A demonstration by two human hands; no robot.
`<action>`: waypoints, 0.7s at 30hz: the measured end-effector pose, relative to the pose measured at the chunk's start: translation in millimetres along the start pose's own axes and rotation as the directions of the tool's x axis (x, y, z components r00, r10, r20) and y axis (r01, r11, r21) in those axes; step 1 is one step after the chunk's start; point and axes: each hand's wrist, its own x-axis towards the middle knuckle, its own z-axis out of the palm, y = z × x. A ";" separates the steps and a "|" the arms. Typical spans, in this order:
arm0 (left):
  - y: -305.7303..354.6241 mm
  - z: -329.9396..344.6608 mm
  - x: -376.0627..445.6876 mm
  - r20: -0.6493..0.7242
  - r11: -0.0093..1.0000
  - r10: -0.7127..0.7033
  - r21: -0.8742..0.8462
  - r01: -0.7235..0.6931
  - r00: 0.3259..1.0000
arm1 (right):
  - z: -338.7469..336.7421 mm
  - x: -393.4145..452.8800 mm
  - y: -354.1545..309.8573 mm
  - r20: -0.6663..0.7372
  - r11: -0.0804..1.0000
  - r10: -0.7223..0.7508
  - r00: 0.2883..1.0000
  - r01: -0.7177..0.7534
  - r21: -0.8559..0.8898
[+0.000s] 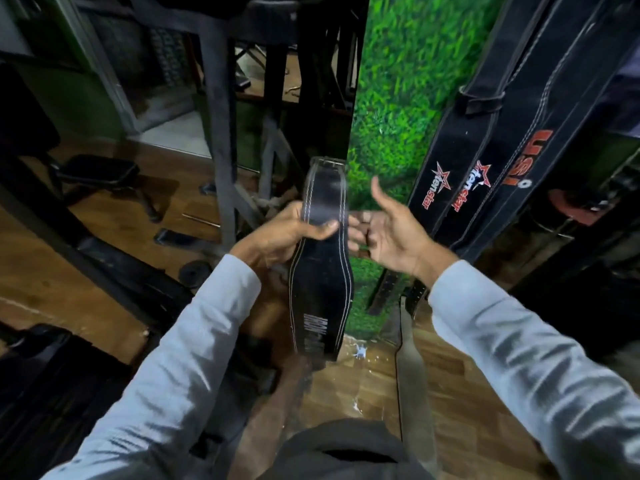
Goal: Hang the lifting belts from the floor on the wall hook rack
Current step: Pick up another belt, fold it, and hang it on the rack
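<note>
My left hand (289,233) is shut on a black lifting belt (320,292) with white stitching, gripping it near its narrow buckle end, which points up. The belt's wide part hangs down toward the floor. My right hand (384,233) is open beside the belt, its fingertips touching the belt's right edge. Several black lifting belts (491,140) with red and white logos hang on the right against the wall. Another grey belt (412,368) stands on the floor below my right arm. The hook rack is out of view.
A green grass-patterned wall panel (391,98) stands directly ahead. Black gym machine frames (218,116) and a padded bench (100,171) fill the left side over a wooden floor (45,265). Small weight plates lie near the frame's base.
</note>
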 end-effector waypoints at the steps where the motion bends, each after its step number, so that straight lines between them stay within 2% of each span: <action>1: -6.6 5.2 -2.2 0.051 1.000 -0.013 0.008 0.013 0.999 | 7.6 1.6 -10.1 -0.028 0.998 0.002 1.000 -0.004 -0.065; 4: -30.3 18.6 -7.1 0.110 0.999 -0.034 -0.009 0.036 0.993 | 22.6 16.9 -30.6 -0.245 0.998 -0.020 0.969 0.004 -0.065; 7: -48.1 22.6 -6.5 0.062 0.992 -0.076 -0.096 0.082 0.995 | 24.3 18.6 -35.9 -0.378 0.992 -0.103 0.920 0.070 -0.100; 9: -45.7 21.0 -2.1 -0.046 0.983 -0.104 -0.154 0.095 0.994 | 22.3 10.3 -24.7 -0.410 0.968 -0.199 0.890 0.113 -0.224; 12: -21.8 19.0 11.7 -0.177 0.958 -0.041 -0.285 -0.011 0.983 | 14.1 2.2 5.6 -0.375 0.875 -0.371 0.850 0.185 -0.447; 14: -7.8 19.1 24.2 -0.216 0.971 0.002 -0.235 -0.054 0.976 | 11.2 -1.8 21.8 -0.342 0.844 -0.430 0.835 0.238 -0.481; 17: -4.4 29.7 35.9 -0.228 0.989 -0.001 -0.145 -0.033 0.974 | 7.3 -11.5 32.4 -0.259 0.785 -0.487 0.834 0.287 -0.550; 19: -11.7 35.9 38.8 -0.230 0.989 0.034 -0.131 -0.065 0.973 | 1.7 -22.6 30.3 -0.194 0.728 -0.438 0.878 0.219 -0.649; 21: -19.1 39.3 41.0 -0.248 0.989 0.104 -0.077 -0.127 0.963 | -10.5 -34.6 22.9 -0.218 0.646 -0.353 0.910 0.069 -0.760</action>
